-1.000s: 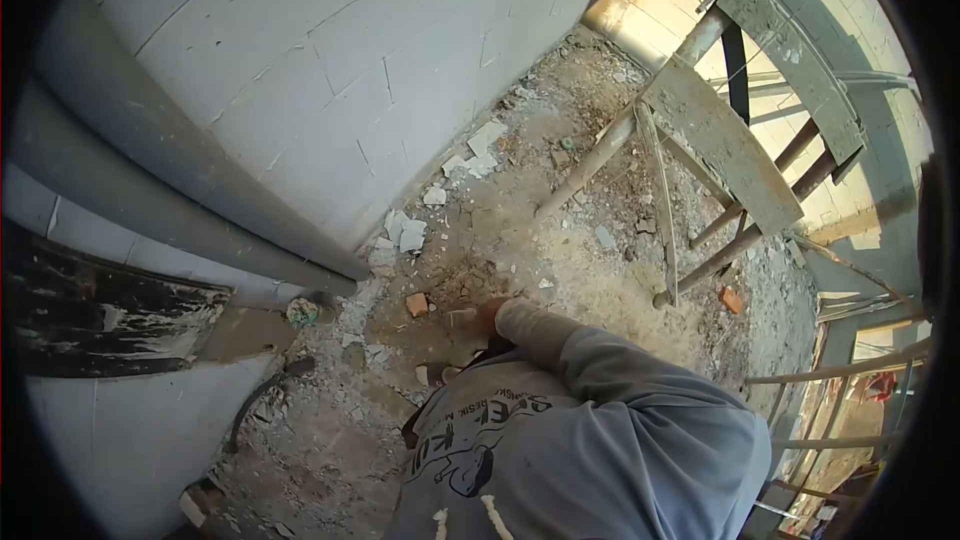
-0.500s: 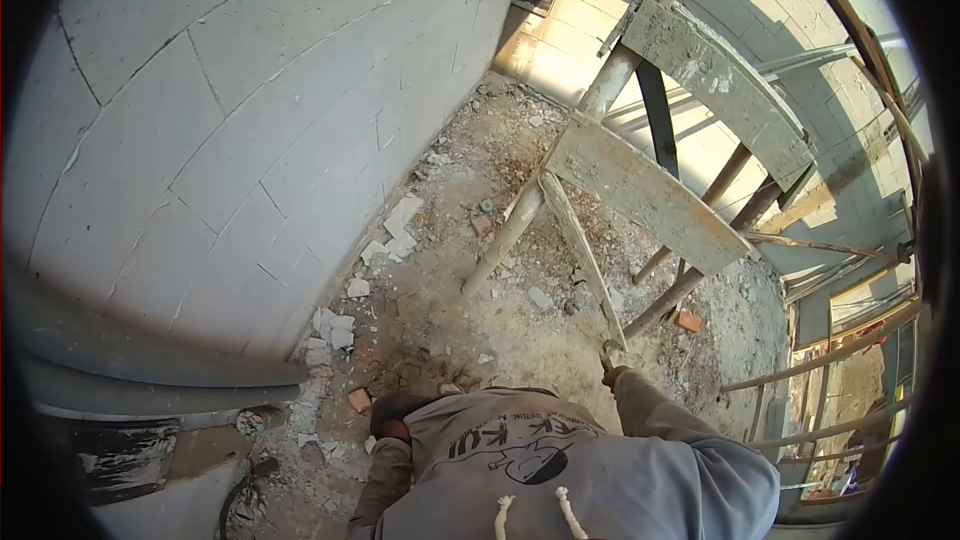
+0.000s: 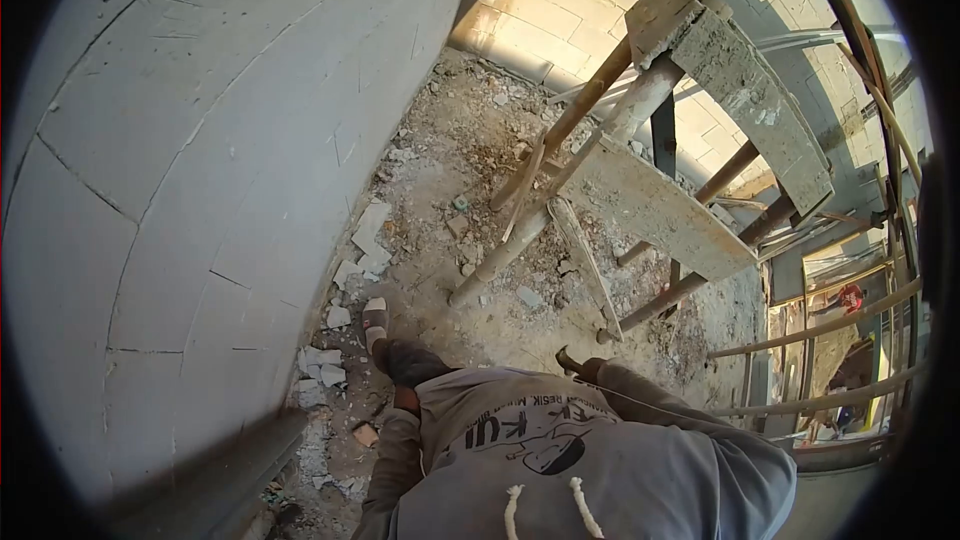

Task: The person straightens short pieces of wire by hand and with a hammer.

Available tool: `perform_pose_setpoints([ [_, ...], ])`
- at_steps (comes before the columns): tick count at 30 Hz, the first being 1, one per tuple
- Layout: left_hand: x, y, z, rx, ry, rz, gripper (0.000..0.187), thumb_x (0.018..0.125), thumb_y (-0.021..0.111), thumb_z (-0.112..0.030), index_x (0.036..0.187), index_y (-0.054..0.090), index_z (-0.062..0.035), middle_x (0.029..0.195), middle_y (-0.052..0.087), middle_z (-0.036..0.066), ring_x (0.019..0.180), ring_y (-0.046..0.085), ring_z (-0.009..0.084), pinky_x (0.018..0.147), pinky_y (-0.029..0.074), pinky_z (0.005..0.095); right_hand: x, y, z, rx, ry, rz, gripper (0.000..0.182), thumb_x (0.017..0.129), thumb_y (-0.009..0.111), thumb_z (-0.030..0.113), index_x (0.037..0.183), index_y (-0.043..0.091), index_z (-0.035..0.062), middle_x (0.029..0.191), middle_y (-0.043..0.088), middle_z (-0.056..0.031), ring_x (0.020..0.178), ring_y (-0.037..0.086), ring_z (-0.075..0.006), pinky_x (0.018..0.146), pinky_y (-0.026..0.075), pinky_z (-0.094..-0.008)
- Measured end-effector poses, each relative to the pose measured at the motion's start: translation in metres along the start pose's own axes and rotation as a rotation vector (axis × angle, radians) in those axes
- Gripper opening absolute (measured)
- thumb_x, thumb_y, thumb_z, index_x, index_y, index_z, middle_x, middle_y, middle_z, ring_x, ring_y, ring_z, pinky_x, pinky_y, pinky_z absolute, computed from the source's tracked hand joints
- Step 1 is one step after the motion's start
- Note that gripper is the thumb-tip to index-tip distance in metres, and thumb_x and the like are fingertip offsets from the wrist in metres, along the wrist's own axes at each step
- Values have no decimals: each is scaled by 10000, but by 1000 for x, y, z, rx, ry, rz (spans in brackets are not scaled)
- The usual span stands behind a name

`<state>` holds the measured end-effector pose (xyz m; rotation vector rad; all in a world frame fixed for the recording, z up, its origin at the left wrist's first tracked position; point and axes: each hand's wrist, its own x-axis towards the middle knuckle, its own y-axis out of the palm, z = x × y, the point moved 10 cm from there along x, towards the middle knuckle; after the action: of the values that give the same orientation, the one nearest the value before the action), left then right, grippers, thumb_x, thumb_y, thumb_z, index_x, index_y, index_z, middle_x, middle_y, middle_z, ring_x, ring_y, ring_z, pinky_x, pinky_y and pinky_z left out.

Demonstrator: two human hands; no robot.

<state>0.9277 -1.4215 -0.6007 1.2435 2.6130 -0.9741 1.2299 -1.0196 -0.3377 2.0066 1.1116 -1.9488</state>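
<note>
My right hand (image 3: 592,370) is low in front of my body, closed around a dark hand tool with a flared end (image 3: 568,359); its exact kind is hard to make out. Beyond it, a narrow wooden strip (image 3: 585,255) leans against the trestle stand, its lower end on the floor and apart from my hand. The trestle (image 3: 650,205) has round posts and mortar-crusted boards. My left hand (image 3: 406,400) hangs beside my left thigh, mostly hidden by the sleeve and clothing, so its fingers do not show.
A block wall (image 3: 230,160) runs along the left, with broken white pieces (image 3: 372,230) at its foot. Rubble covers the dirt floor (image 3: 440,180). My foot (image 3: 375,318) is beside the wall. At right are wooden poles (image 3: 800,335), and a person in red (image 3: 851,298) farther off.
My right hand has drawn back toward my body with the tool, away from the wooden strip's lower end. My left foot has come into view, and the view has shifted.
</note>
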Motion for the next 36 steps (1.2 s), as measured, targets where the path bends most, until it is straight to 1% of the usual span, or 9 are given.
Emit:
perform_pose_setpoints([
  [8,123,-183,33,248,-63,232,446,904,397,-89,1345,381,-24,1407,354,168,1215,389,317,1037,296,338,22,-106,169,151,-44,8,399,752,590,429,830,681,48,760,662,-151,724,646,-287,715,494,-400],
  [9,125,-211,-74,-275,165,143,321,861,479,-117,1166,563,-58,1238,521,168,1188,429,263,1009,321,322,22,-124,185,213,-77,-35,413,758,587,424,858,675,33,781,662,-170,745,646,-307,722,492,-414],
  [11,129,-249,-89,-227,137,234,321,861,480,-117,1165,564,-58,1236,522,169,1186,431,263,1008,322,323,-2,-151,211,418,-38,-98,460,766,587,414,915,651,-17,846,654,-217,812,642,-350,738,489,-438],
  [12,131,-263,-89,-202,133,267,320,861,480,-118,1164,565,-58,1235,523,169,1185,433,263,1007,323,323,1,-161,222,429,-93,-193,377,801,578,341,763,604,-33,616,610,-126,505,626,-251,512,525,-372],
  [14,117,-292,-67,-164,140,305,319,860,481,-118,1162,566,-58,1231,526,170,1182,437,263,1004,326,324,-1,-171,226,570,-10,-211,373,810,571,320,805,609,-51,621,614,-128,511,630,-244,521,530,-366],
  [21,211,-320,-88,-120,144,392,316,859,482,-121,1155,572,-57,1220,535,173,1170,450,265,995,334,326,62,-185,244,564,16,-40,316,815,579,295,852,637,-13,632,623,-113,515,632,-231,508,528,-343],
  [28,283,-347,-91,-62,143,421,313,857,484,-124,1149,577,-56,1208,544,176,1159,463,266,987,342,329,140,-324,301,242,-279,-91,380,834,504,384,953,675,66,867,664,-171,832,639,-349,739,503,-426],
  [31,394,-336,-135,-30,169,425,312,857,485,-125,1146,579,-55,1203,548,178,1155,469,267,983,346,330,183,-410,282,607,-61,-33,570,705,607,534,914,678,8,943,648,-218,860,633,-360,729,488,-421],
  [36,614,-297,-263,18,186,490,310,856,486,-127,1141,583,-55,1194,555,180,1147,479,268,976,352,332,212,-529,240,601,-29,-156,450,714,652,408,875,675,-13,904,647,-240,818,642,-362,709,492,-441],
])
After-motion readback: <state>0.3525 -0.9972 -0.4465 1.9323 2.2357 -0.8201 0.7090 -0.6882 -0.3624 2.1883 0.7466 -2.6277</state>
